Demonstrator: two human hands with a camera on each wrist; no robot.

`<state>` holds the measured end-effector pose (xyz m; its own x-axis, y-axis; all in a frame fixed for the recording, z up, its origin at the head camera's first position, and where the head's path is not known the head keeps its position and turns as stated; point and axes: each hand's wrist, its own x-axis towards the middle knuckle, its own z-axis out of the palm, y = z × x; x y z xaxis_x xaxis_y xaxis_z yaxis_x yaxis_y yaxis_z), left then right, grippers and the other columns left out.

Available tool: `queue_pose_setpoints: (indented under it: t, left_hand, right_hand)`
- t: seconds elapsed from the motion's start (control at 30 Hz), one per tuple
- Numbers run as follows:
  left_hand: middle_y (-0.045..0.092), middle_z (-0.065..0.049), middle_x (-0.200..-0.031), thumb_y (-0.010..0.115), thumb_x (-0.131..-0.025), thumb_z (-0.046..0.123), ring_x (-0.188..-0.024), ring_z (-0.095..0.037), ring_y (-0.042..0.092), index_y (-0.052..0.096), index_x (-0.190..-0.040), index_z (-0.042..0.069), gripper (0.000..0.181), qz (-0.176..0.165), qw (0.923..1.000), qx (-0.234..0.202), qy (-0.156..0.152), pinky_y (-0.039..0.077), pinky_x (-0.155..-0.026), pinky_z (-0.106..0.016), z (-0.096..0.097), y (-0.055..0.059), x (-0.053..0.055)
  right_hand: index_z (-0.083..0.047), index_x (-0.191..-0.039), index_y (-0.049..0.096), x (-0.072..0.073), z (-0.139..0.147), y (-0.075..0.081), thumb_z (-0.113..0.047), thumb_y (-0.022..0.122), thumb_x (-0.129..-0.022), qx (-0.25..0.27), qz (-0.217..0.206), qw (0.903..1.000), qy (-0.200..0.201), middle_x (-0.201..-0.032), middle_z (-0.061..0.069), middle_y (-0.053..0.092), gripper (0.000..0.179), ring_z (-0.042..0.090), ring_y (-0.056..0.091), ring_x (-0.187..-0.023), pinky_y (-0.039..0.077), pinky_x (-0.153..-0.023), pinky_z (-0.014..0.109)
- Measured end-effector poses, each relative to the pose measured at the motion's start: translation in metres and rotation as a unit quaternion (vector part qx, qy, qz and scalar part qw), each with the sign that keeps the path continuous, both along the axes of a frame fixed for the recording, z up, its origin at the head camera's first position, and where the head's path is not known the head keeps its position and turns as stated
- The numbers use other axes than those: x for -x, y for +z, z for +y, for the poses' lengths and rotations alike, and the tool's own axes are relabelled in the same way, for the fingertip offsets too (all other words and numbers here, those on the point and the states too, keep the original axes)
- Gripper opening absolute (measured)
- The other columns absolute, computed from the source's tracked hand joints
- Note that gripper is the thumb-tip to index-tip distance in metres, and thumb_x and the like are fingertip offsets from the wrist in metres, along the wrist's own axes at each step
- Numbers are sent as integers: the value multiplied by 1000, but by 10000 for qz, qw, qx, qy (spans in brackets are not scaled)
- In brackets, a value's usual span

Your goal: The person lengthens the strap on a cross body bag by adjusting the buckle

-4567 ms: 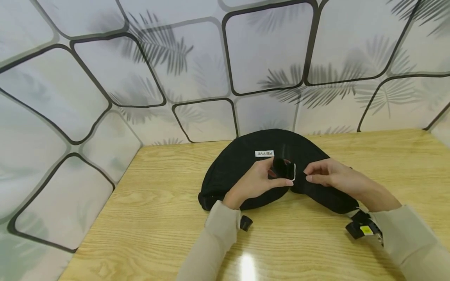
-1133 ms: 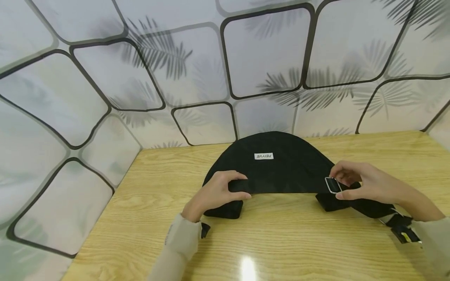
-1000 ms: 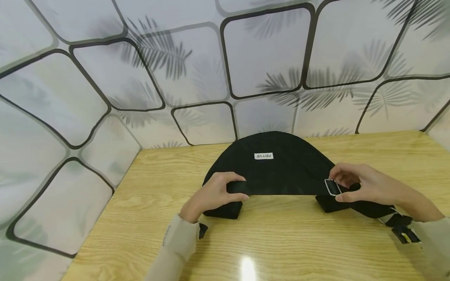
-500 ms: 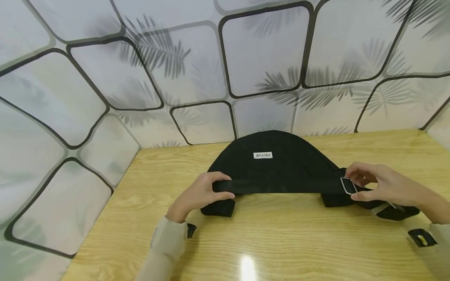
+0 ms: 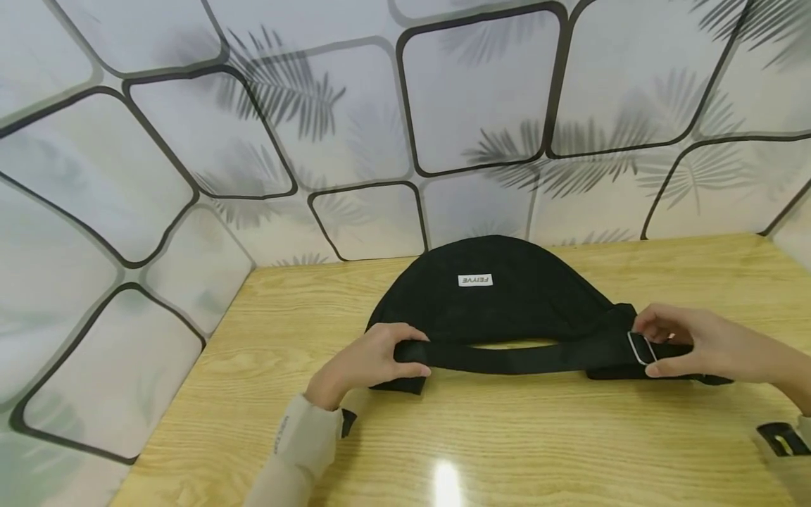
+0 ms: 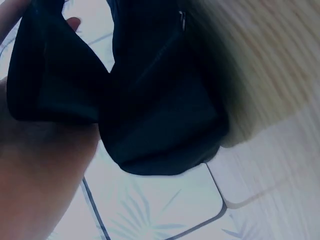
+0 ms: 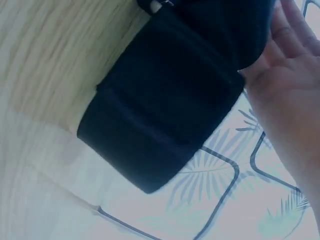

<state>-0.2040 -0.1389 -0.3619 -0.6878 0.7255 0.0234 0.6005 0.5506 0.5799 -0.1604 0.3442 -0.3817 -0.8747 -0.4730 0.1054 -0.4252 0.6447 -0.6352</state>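
A black half-moon fabric bag with a small white label lies on the table in the head view. Along its front edge runs a wide black strap, sagging a little in the middle. My left hand pinches this strap near its left part, between thumb and fingers. At the right, my right hand grips the strap at a metal slider buckle. Dark folds of fabric fill the left wrist view beside the hand. A broad black fold hangs close to the right hand in its wrist view.
The bag rests on a light wooden table. Behind it and to the left stand pale walls patterned with dark outlines and leaves. Small dark pieces show by both sleeves.
My hands have moved apart from the bag's middle, the right one carrying the buckle rightward. The strap, pulled straight half a second ago, now sags, and both hands sit slightly lower.
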Motion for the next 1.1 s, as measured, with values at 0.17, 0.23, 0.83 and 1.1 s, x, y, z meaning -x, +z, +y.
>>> queue_pose_setpoints:
  t: [0.17,0.23,0.83,1.1]
  left_hand:
    - [63,-14,-124,73,-96,31,-119,-34,58,67,-127,2,43,63,9987,501,-51,47,-101,-46,8,2,-3]
    - [63,-11,-119,73,-96,32,-111,-30,59,68,-127,3,42,300,9982,516,-80,49,-95,-43,10,3,-4]
    - [63,-6,-125,68,-99,32,-112,-22,55,67,-128,6,38,1606,9857,321,-399,39,-97,-42,65,31,-6]
    - [64,-3,-126,67,-100,33,-118,-20,57,68,-128,9,37,1689,9798,509,-939,42,-99,-35,101,23,-3]
  right_hand:
    - [5,-122,58,-1,3,0,-1,78,-88,-225,-506,9974,454,-108,-7,60,40,-3,58,-93,52,-74,23]
    - [8,-120,58,-2,6,1,0,75,-90,-171,-605,9968,484,-105,-10,61,36,-1,59,-90,53,-72,24]
    - [0,-106,67,-14,22,16,-1,79,-86,-1072,241,9916,-682,-95,-9,63,24,-8,54,-80,53,-64,25]
    - [4,-99,65,-18,37,14,8,77,-83,-832,-11,9949,-576,-88,-12,61,21,-8,55,-76,52,-60,23]
